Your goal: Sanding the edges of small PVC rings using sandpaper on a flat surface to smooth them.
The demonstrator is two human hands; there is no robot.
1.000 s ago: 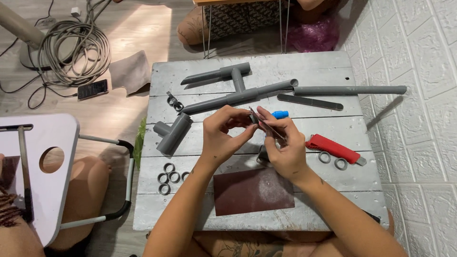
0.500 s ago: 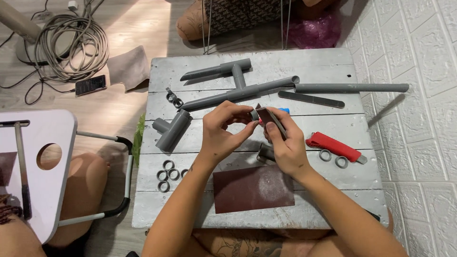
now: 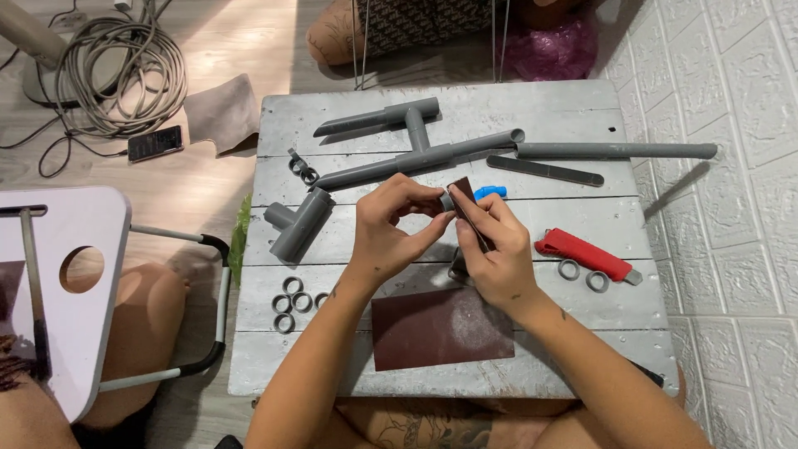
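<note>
Over the middle of the grey plank table, the left hand pinches a small grey ring, apparently a pipe slice, between thumb and fingertips; the right hand has its fingers closed on a folded strip of brown sandpaper, pressed against that ring. Near the person lies a flat sheet of brown sandpaper; to the left sit a cluster of grey rings and a grey tee fitting; to the right a red-handled cutter lies beside two more rings; long grey pipes lie on the far side.
</note>
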